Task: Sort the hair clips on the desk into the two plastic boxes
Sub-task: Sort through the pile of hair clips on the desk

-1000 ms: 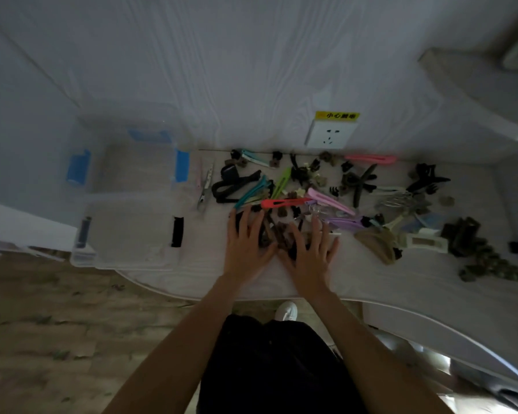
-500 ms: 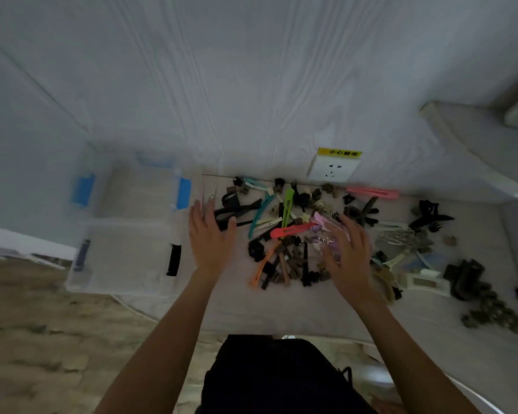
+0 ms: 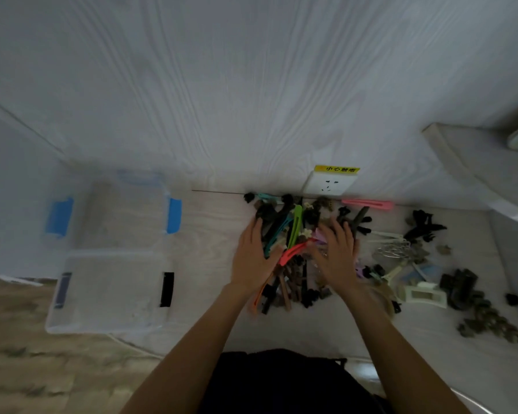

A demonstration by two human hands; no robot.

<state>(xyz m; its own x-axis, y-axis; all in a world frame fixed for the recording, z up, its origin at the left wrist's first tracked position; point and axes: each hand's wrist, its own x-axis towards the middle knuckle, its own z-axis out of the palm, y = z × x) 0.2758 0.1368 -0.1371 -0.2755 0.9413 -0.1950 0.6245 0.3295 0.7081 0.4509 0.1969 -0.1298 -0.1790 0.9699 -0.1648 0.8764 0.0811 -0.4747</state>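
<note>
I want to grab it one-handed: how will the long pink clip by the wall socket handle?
The pink clip looks flat and slim, so probably light and stiff. Lying flat on the desk, it should slide rather than roll. Its low profile may make pinching fiddly.

A pale wood-grain desk (image 3: 210, 294) carries two clear plastic boxes (image 3: 111, 252) at its left end, one with blue latches, the nearer with dark ones. A dense heap of hair clips (image 3: 293, 252) lies at the middle, with more clips (image 3: 425, 264) scattered rightward toward the far edge.
</note>
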